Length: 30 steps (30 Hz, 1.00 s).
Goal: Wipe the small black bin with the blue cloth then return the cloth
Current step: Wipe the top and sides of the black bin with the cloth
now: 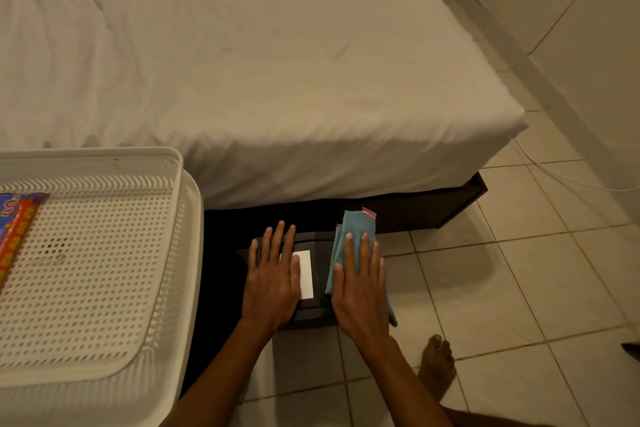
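Observation:
The small black bin (317,310) stands on the tiled floor beside the bed, seen from above, with a white label (307,274) on its top. My left hand (272,279) lies flat on the bin's left part, fingers spread, partly covering the label. My right hand (360,288) presses flat on the folded blue cloth (356,224), which lies over the bin's right edge. A small pink tag shows at the cloth's far corner. Most of the bin is hidden under my hands and the cloth.
A white perforated basket (104,253) with a colourful packet (17,229) inside sits at the left. The bed (259,62) with a white sheet fills the far side. My bare foot (437,367) rests on the floor tiles at the right. A white cable (561,177) runs along the floor.

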Tool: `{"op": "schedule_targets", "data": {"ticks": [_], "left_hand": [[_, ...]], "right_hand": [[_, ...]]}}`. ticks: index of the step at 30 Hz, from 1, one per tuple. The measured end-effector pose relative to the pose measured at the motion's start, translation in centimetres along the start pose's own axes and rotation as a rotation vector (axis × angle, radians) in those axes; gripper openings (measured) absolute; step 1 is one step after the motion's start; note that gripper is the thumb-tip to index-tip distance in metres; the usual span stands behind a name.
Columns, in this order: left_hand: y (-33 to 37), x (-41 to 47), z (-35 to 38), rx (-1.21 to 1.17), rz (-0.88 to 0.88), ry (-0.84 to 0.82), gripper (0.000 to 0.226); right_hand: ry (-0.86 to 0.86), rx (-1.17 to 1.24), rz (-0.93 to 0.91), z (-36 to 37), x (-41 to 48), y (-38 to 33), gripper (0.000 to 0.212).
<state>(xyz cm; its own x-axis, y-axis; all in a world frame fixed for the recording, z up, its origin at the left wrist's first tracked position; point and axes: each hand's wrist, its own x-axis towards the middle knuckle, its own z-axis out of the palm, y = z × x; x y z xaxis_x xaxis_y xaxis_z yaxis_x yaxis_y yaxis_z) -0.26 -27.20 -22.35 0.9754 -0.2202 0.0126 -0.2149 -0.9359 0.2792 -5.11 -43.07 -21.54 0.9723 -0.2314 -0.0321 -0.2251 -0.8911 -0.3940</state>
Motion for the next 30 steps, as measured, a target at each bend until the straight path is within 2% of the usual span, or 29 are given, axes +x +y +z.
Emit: {"op": "schedule_targets", "data": {"ticks": [9, 17, 25, 30], "left_hand": [[0.0, -0.1, -0.1, -0.053, -0.002, 0.012, 0.055], [0.1, 0.0, -0.1, -0.045, -0.011, 0.012, 0.056], [0.2, 0.0, -0.1, -0.048, -0.019, 0.029, 0.056], [0.0, 0.1, -0.2, -0.051, -0.016, 0.008, 0.056]], "right_hand": [[-0.032, 0.013, -0.038, 0.7, -5.0, -0.4, 0.058], [-0.014, -0.05, -0.111, 0.2, 0.6, 0.5, 0.061], [0.036, 0.076, -0.086, 1.5, -3.3, -1.0, 0.062], [-0.005, -0.017, -0.131, 1.1, -0.8, -0.5, 0.059]]}}
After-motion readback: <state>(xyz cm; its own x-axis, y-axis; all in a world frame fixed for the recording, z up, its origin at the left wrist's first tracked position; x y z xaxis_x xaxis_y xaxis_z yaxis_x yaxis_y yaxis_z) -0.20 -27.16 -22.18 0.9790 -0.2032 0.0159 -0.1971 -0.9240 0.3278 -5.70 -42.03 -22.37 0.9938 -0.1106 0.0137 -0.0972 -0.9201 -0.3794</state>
